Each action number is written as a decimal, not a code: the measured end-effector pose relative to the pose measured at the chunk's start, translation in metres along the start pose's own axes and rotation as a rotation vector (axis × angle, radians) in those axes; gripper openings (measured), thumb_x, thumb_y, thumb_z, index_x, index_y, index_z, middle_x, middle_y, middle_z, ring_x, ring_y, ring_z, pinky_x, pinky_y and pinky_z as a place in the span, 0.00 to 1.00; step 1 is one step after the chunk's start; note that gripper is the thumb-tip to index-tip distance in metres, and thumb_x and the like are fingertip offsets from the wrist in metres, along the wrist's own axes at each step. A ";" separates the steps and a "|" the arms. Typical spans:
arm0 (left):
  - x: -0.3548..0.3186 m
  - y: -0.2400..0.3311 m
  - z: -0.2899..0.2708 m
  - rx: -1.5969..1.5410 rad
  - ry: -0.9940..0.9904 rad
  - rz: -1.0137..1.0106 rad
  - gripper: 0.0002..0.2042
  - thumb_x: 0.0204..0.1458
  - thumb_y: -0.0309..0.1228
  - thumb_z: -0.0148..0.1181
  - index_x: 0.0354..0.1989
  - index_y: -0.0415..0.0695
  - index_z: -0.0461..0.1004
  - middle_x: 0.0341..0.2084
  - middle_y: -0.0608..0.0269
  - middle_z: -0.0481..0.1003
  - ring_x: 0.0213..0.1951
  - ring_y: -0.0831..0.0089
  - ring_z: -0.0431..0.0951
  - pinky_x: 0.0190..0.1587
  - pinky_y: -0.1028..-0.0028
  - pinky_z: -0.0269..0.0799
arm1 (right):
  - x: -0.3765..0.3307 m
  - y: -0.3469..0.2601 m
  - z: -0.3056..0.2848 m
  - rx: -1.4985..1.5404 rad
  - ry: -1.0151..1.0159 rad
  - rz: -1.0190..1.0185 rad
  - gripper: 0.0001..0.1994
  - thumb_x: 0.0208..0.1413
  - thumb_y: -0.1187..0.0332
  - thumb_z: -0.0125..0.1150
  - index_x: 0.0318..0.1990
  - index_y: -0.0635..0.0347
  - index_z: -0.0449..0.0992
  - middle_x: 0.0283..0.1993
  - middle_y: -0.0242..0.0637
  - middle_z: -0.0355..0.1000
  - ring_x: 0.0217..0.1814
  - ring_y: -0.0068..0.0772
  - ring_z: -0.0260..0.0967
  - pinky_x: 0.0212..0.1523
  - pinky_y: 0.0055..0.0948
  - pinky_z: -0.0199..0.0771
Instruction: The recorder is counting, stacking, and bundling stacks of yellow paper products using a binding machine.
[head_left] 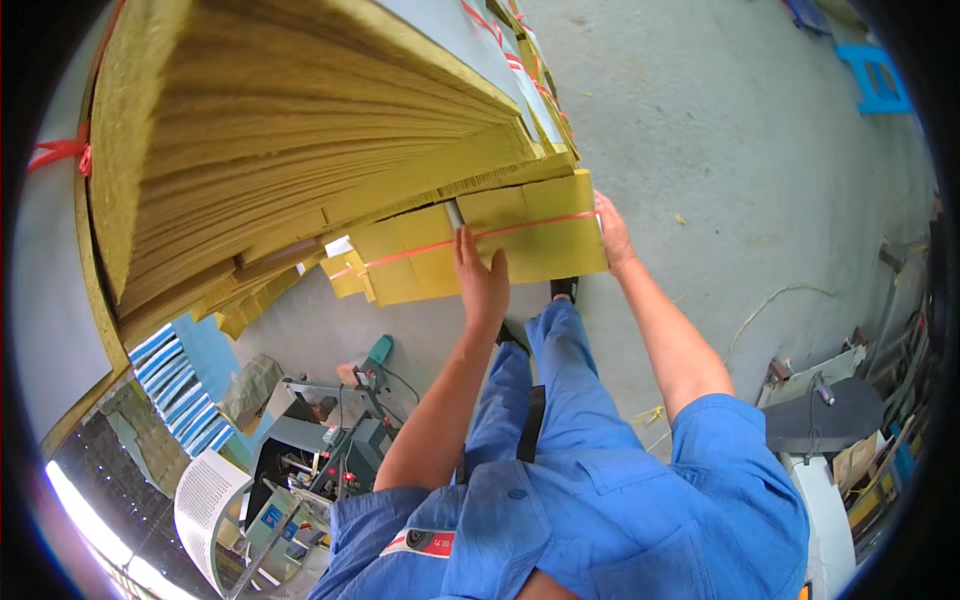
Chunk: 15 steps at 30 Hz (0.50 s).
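Observation:
A flat bundle of yellow cardboard [540, 245] with a red string [430, 249] round it is in front of me, pressed up close to a big stack of cardboard sheets [330, 130]. My right hand [614, 235] grips the bundle's right end, fingers round the edge. My left hand [484, 285] lies against the bundle's near face, thumb apart and fingers stretched out toward the string. A pale, narrow strip [454, 213] shows just above those fingertips. The bundle's far side is hidden.
On the left below the stack stands a machine [340, 450] with cables and a perforated white cover [208, 500]. A blue stool [873, 78] is at the far right. Nearer on the right are a dark rounded seat [840, 418] and loose scrap; a thin cord [770, 300] crosses the floor.

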<state>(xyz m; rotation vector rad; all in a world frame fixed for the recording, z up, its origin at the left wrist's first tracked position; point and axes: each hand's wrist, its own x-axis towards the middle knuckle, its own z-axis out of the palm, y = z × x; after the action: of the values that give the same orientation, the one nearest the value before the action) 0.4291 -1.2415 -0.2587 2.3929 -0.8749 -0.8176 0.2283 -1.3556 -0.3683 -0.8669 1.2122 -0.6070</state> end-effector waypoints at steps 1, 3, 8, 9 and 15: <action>-0.003 0.001 -0.008 0.021 0.051 0.141 0.34 0.54 0.30 0.56 0.69 0.37 0.51 0.68 0.44 0.53 0.69 0.50 0.53 0.67 0.63 0.54 | 0.000 0.000 0.000 0.003 0.047 0.068 0.24 0.67 0.56 0.41 0.63 0.62 0.65 0.62 0.43 0.67 0.64 0.34 0.62 0.64 0.27 0.58; -0.004 0.002 -0.020 0.046 -0.008 0.166 0.33 0.54 0.29 0.56 0.68 0.36 0.53 0.67 0.45 0.55 0.68 0.50 0.54 0.67 0.63 0.54 | 0.000 -0.002 0.001 -0.018 0.053 0.019 0.24 0.67 0.56 0.42 0.63 0.62 0.65 0.63 0.42 0.66 0.65 0.35 0.61 0.65 0.28 0.57; -0.014 -0.003 -0.034 -0.056 -0.136 0.181 0.31 0.53 0.27 0.56 0.66 0.35 0.55 0.63 0.40 0.60 0.66 0.48 0.58 0.66 0.61 0.57 | -0.018 -0.005 -0.008 -0.010 0.114 0.027 0.24 0.66 0.56 0.44 0.63 0.62 0.66 0.64 0.41 0.65 0.67 0.36 0.59 0.67 0.30 0.54; -0.023 -0.008 -0.038 -0.032 -0.110 0.210 0.31 0.53 0.28 0.57 0.66 0.36 0.56 0.63 0.42 0.61 0.64 0.49 0.60 0.65 0.61 0.57 | -0.027 -0.003 -0.016 -0.063 0.161 0.016 0.24 0.66 0.57 0.46 0.63 0.62 0.65 0.64 0.41 0.65 0.67 0.35 0.59 0.67 0.31 0.55; -0.129 -0.086 -0.092 -0.024 -0.177 -0.046 0.29 0.51 0.30 0.62 0.63 0.41 0.62 0.53 0.44 0.71 0.53 0.51 0.74 0.54 0.61 0.70 | -0.125 0.038 -0.070 -0.108 0.115 0.323 0.12 0.61 0.54 0.54 0.34 0.52 0.72 0.30 0.27 0.67 0.28 0.22 0.64 0.27 0.27 0.65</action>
<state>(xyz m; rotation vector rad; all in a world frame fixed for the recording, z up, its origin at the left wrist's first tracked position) 0.4459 -1.0735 -0.1963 2.3542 -0.8746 -1.0648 0.1260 -1.2520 -0.3401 -0.7122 1.4636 -0.3353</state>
